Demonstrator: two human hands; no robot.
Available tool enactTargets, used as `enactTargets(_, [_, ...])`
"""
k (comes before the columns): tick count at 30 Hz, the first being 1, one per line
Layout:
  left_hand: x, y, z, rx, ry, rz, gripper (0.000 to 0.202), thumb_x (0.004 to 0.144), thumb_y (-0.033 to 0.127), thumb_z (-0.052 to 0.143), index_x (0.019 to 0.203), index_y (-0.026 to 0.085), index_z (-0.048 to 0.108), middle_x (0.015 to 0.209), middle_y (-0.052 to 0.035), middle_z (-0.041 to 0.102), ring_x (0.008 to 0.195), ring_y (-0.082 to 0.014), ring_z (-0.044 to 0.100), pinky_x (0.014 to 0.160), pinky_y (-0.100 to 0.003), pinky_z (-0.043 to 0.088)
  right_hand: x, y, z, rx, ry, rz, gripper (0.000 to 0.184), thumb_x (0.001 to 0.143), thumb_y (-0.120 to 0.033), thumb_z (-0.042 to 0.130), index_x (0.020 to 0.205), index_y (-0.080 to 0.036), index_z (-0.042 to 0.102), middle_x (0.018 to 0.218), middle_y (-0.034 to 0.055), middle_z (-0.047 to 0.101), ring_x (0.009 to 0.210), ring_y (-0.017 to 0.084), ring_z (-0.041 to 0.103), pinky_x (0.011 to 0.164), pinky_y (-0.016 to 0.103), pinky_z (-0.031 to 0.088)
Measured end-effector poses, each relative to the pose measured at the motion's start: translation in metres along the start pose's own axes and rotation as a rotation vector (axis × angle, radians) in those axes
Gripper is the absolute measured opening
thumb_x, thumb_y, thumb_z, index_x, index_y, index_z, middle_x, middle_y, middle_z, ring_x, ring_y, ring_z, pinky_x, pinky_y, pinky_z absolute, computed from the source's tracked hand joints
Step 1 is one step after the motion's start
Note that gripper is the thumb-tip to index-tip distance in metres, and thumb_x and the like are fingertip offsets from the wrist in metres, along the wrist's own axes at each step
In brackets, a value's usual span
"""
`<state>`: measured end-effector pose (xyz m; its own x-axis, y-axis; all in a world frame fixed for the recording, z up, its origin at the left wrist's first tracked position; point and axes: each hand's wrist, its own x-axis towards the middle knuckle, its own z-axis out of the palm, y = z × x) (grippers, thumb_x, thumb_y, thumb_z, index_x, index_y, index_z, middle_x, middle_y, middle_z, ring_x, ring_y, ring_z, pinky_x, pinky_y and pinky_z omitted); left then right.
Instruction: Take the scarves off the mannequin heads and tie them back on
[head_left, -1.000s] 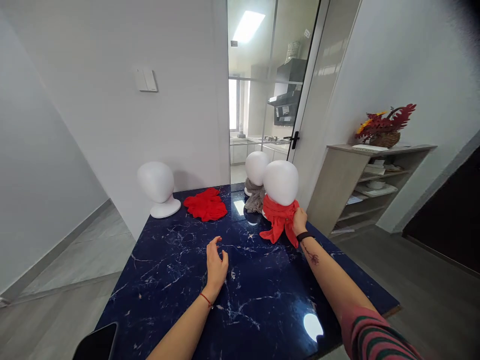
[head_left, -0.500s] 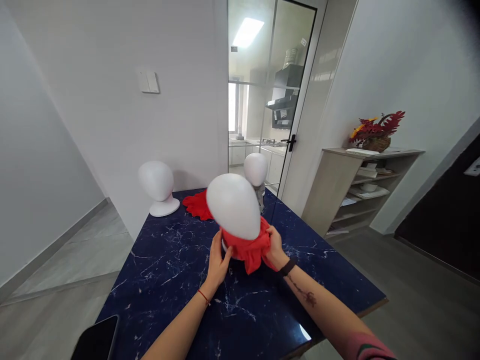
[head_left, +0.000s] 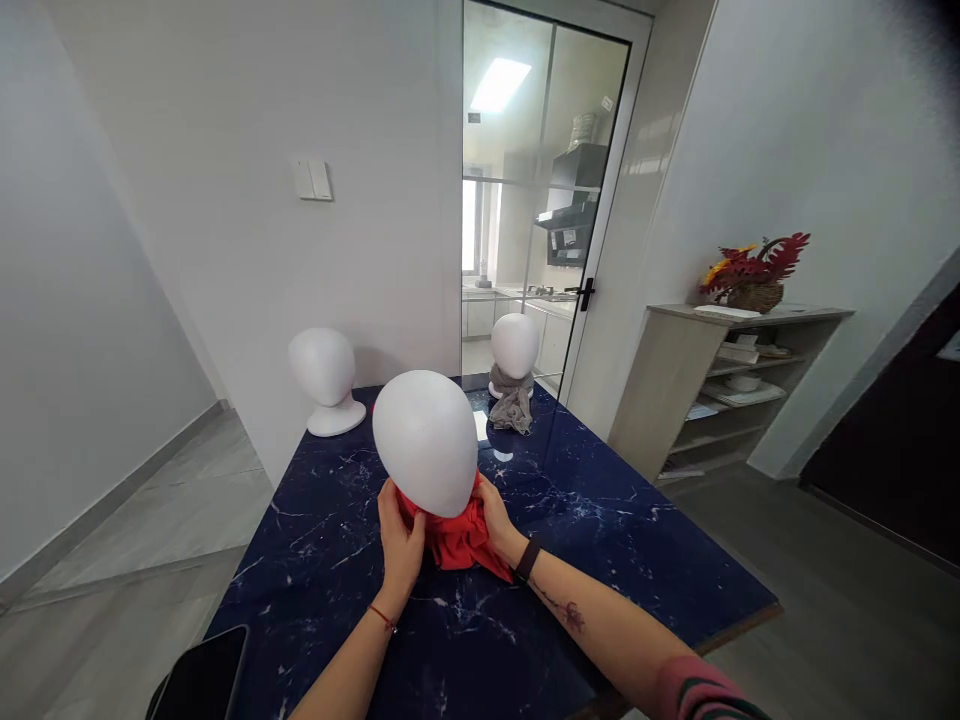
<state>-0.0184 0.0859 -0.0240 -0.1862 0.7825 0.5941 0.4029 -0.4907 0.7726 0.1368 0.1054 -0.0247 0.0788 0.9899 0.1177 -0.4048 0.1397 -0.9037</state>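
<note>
A white foam mannequin head (head_left: 425, 440) stands close in front of me, tilted a little. Around its neck lies a red scarf (head_left: 461, 540), gathered in folds, with its loose end hanging toward me on the right. My left hand (head_left: 401, 535) is closed on the scarf at the left of the neck, thumb in front. On the right side, my right hand (head_left: 499, 520) grips the scarf too, its fingertips partly hidden behind the cloth. The neck and base of this head are covered.
Another white mannequin head (head_left: 324, 365) stands bare at the back left. A third head (head_left: 515, 345) at the back right wears a grey scarf (head_left: 513, 405). On the dark blue marbled table (head_left: 600, 520), a phone (head_left: 202, 675) lies front left. A shelf (head_left: 637, 390) stands beyond, right.
The held head has shifted left and nearer to me, with both hands on its scarf. It now hides most of the red cloth lying behind it.
</note>
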Motion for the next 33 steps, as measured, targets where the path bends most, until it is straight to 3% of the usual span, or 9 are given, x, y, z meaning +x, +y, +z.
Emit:
enactTargets(3, [0.003,-0.002,0.0,0.019,-0.026,-0.013,0.056,0.087,0.031,0.049,0.14,0.023,0.033,0.139,-0.0113,0.04,0.13,-0.0257,0.035,0.11,-0.044,0.026,-0.001,0.005,-0.005,0.06,-0.039,0.013,0.037,0.07,-0.029,0.059,0.106,-0.022,0.061,0.111,0.0021,0.066,0.101,0.019,0.059,0.09,0.032,0.045])
enactTargets(10, [0.008,-0.008,0.0,-0.131,-0.003,-0.112,0.051,0.084,0.029,0.053,0.134,0.026,0.042,0.14,-0.0079,0.043,0.132,-0.0239,0.035,0.112,-0.04,0.024,-0.002,0.018,-0.015,-0.188,-0.092,0.026,0.032,0.074,-0.033,0.064,0.103,-0.02,0.062,0.113,0.0051,0.065,0.106,0.021,0.058,0.095,0.036,0.043])
enactTargets(14, [0.007,-0.006,-0.002,-0.252,0.165,-0.37,0.044,0.084,0.031,0.052,0.127,0.024,0.044,0.138,-0.0085,0.042,0.129,-0.0229,0.037,0.109,-0.04,0.027,-0.006,0.011,-0.017,-0.179,-0.11,0.085,0.03,0.074,-0.037,0.067,0.097,-0.018,0.063,0.103,0.0054,0.068,0.097,0.021,0.062,0.089,0.034,0.047])
enactTargets(18, [-0.004,-0.009,-0.01,-0.146,0.343,-0.563,0.021,0.075,0.021,0.056,0.096,0.02,0.05,0.106,-0.0063,0.053,0.108,-0.0216,0.051,0.099,-0.041,0.036,-0.01,-0.002,-0.016,-0.016,-0.148,0.29,0.027,0.071,-0.031,0.072,0.091,-0.016,0.064,0.09,0.0054,0.07,0.08,0.017,0.066,0.078,0.031,0.053])
enactTargets(21, [-0.02,-0.01,-0.013,-0.162,0.288,-0.609,0.02,0.068,0.02,0.063,0.082,0.019,0.049,0.084,-0.0011,0.055,0.085,-0.0187,0.059,0.083,-0.038,0.046,-0.011,-0.01,-0.016,0.064,-0.21,0.491,0.022,0.073,-0.029,0.071,0.087,-0.012,0.066,0.08,0.0071,0.071,0.064,0.015,0.065,0.067,0.03,0.055])
enactTargets(23, [-0.029,-0.007,-0.014,-0.249,0.184,-0.638,0.02,0.068,0.027,0.066,0.079,0.018,0.051,0.075,-0.0004,0.058,0.071,-0.0169,0.061,0.072,-0.035,0.05,-0.012,-0.013,-0.017,0.078,-0.234,0.561,0.021,0.074,-0.028,0.071,0.084,-0.009,0.066,0.076,0.0076,0.07,0.061,0.015,0.065,0.064,0.027,0.054])
enactTargets(28, [-0.034,0.011,-0.011,-0.57,-0.143,-0.791,0.035,0.065,0.043,0.071,0.075,0.012,0.059,0.07,-0.0063,0.065,0.057,-0.014,0.062,0.055,-0.025,0.048,-0.017,-0.013,-0.016,0.08,-0.286,0.559,0.023,0.068,-0.022,0.076,0.084,-0.009,0.067,0.08,0.008,0.071,0.066,0.015,0.067,0.065,0.025,0.054])
enactTargets(30, [-0.032,0.016,-0.01,-0.594,-0.159,-0.832,0.035,0.063,0.043,0.073,0.068,0.011,0.06,0.061,-0.0043,0.063,0.045,-0.0102,0.056,0.042,-0.02,0.038,-0.019,-0.014,-0.014,0.047,-0.308,0.559,0.024,0.067,-0.022,0.077,0.085,-0.009,0.067,0.083,0.0085,0.072,0.067,0.015,0.067,0.066,0.026,0.054])
enactTargets(33, [-0.029,0.017,-0.009,-0.716,-0.083,-0.888,0.03,0.059,0.034,0.077,0.057,0.012,0.056,0.049,-0.0004,0.057,0.036,-0.0051,0.044,0.035,-0.017,0.026,-0.022,-0.015,-0.01,-0.008,-0.318,0.552,0.024,0.07,-0.022,0.074,0.089,-0.01,0.067,0.087,0.0091,0.072,0.07,0.015,0.068,0.067,0.025,0.054])
